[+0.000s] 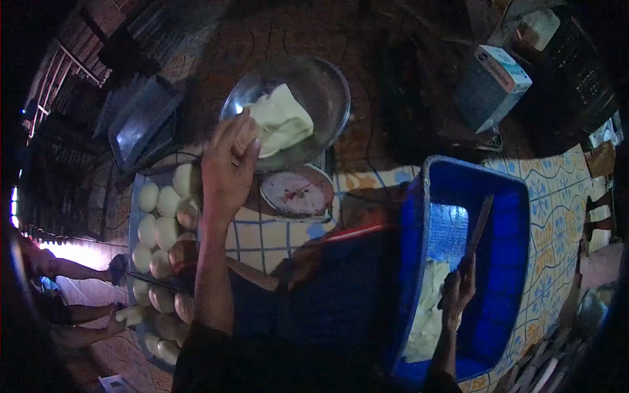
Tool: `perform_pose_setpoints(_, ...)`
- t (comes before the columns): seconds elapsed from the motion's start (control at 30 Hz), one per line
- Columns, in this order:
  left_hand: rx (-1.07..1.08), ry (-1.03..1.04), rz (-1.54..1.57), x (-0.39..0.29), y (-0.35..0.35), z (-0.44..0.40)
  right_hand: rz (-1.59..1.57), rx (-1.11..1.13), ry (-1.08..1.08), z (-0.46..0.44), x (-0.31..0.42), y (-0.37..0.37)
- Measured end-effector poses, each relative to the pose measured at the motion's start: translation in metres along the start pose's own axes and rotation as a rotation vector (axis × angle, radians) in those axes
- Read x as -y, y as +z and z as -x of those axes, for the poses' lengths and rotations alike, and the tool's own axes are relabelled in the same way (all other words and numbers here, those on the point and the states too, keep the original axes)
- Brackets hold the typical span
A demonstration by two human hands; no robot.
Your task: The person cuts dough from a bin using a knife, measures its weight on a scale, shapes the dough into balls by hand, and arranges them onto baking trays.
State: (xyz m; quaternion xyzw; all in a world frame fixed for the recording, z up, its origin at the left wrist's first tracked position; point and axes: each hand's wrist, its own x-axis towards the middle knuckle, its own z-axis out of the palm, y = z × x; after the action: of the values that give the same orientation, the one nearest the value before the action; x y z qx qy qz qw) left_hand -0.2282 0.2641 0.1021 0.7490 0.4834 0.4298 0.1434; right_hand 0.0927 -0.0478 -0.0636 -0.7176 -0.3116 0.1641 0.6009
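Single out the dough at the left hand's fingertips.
The slab in the metal bowl; other dough lies in the blue tub or as balls on the tray.

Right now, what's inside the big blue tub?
Pale dough lies in the blue tub. The right hand, holding a long tool, hides a bit of it, and whatever's under the dough can't be seen.
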Motion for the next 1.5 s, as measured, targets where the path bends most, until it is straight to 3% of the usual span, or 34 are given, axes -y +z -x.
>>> perform_pose_setpoints(0.07, 0.087, 0.127, -0.329, 0.023, 0.006, -0.020, -0.088, 0.089, -0.164, -0.032, 0.068, 0.047)
perform_pose_setpoints(0.13, 0.120, 0.119, -0.248, 0.042, 0.016, -0.027, -0.104, 0.165, -0.172, -0.049, 0.126, 0.097)
perform_pose_setpoints(0.17, 0.167, 0.095, -0.173, 0.047, 0.018, -0.033, -0.161, 0.308, -0.156, -0.061, 0.146, 0.122)
perform_pose_setpoints(0.27, 0.019, 0.261, -0.156, 0.046, 0.013, -0.031, -0.330, 0.566, -0.078, -0.085, 0.199, 0.218)
perform_pose_setpoints(0.33, 0.022, 0.284, -0.147, 0.035, 0.004, -0.033, -0.212, 0.551, -0.299, -0.097, 0.194, 0.292)
perform_pose_setpoints(0.4, 0.036, 0.165, 0.016, 0.031, -0.001, -0.036, -0.342, 0.678, -0.126, -0.075, 0.205, 0.335)
perform_pose_setpoints(0.47, -0.008, 0.152, -0.065, 0.022, -0.010, -0.045, -0.162, 0.629, -0.371, -0.031, 0.192, 0.343)
perform_pose_setpoints(0.6, -0.146, 0.123, 0.018, 0.033, -0.023, -0.055, -0.118, 0.828, -0.160, 0.047, 0.173, 0.274)
perform_pose_setpoints(0.67, -0.365, -0.004, 0.272, 0.029, -0.036, -0.058, -0.140, 1.055, -0.283, 0.056, 0.154, 0.244)
perform_pose_setpoints(0.7, -0.446, -0.112, 0.424, 0.016, -0.046, -0.054, -0.131, 1.050, -0.256, 0.057, 0.153, 0.229)
perform_pose_setpoints(0.73, -0.521, -0.226, 0.573, 0.001, -0.056, -0.050, -0.044, 1.150, -0.113, 0.059, 0.156, 0.212)
perform_pose_setpoints(0.77, -0.551, -0.110, 0.754, -0.002, -0.067, -0.042, 0.037, 1.241, 0.028, 0.057, 0.160, 0.193)
perform_pose_setpoints(0.8, -0.580, 0.002, 0.931, -0.007, -0.078, -0.030, 0.102, 1.142, -0.118, 0.039, 0.163, 0.165)
perform_pose_setpoints(0.83, -0.664, -0.003, 0.863, -0.020, -0.074, -0.008, 0.170, 1.034, -0.229, 0.026, 0.157, 0.126)
perform_pose_setpoints(0.87, -0.773, 0.016, 0.787, -0.033, -0.074, 0.010, 0.126, 0.824, -0.062, 0.026, 0.147, 0.098)
perform_pose_setpoints(0.9, -0.759, -0.002, 0.782, -0.049, -0.068, 0.023, 0.173, 0.573, -0.266, 0.017, 0.115, 0.075)
perform_pose_setpoints(0.93, -0.731, -0.085, 0.976, -0.066, -0.058, 0.037, 0.030, 0.405, -0.348, 0.011, 0.090, 0.050)
perform_pose_setpoints(0.97, -0.704, -0.167, 1.166, -0.081, -0.048, 0.051, 0.071, 0.258, -0.216, 0.005, 0.091, 0.028)
perform_pose_setpoints(1.0, -0.702, -0.175, 1.156, -0.092, -0.036, 0.063, 0.111, 0.107, -0.091, -0.001, 0.093, 0.009)
perform_pose_setpoints(1.03, -0.572, -0.178, 1.172, -0.100, -0.020, 0.076, 0.111, 0.109, -0.081, -0.006, 0.083, -0.009)
perform_pose_setpoints(1.1, -0.308, -0.183, 1.202, -0.110, 0.010, 0.102, 0.040, -0.174, 0.018, -0.008, 0.057, -0.046)
perform_pose_setpoints(1.13, -0.180, -0.184, 1.214, -0.113, 0.020, 0.113, 0.042, -0.174, 0.024, -0.009, 0.043, -0.064)
perform_pose_setpoints(1.17, 0.187, -0.225, 1.018, -0.114, 0.024, 0.122, 0.058, -0.153, 0.056, -0.007, 0.027, -0.081)
perform_pose_setpoints(1.2, 0.195, 0.039, 0.813, -0.140, 0.050, 0.131, 0.076, -0.128, 0.089, -0.005, 0.013, -0.093)
perform_pose_setpoints(1.23, 0.381, 0.164, 0.879, -0.152, 0.077, 0.148, 0.076, -0.124, 0.096, -0.004, -0.001, -0.098)
perform_pose_setpoints(1.3, 0.705, 0.354, 0.698, -0.189, 0.116, 0.163, 0.005, -0.188, -0.047, -0.004, -0.031, -0.101)
perform_pose_setpoints(1.33, 0.710, 0.348, 0.692, -0.193, 0.143, 0.181, 0.002, -0.185, -0.038, 0.002, -0.047, -0.107)
perform_pose_setpoints(1.4, 0.975, 0.818, -0.152, -0.178, 0.195, 0.222, 0.261, -0.170, 0.020, 0.009, -0.077, -0.120)
perform_pose_setpoints(1.43, 0.961, 0.818, -0.159, -0.181, 0.198, 0.232, 0.193, -0.161, 0.131, 0.006, -0.047, -0.106)
perform_pose_setpoints(1.5, 0.888, 0.558, 0.254, -0.183, 0.190, 0.254, 0.185, -0.150, 0.181, 0.001, -0.032, -0.114)
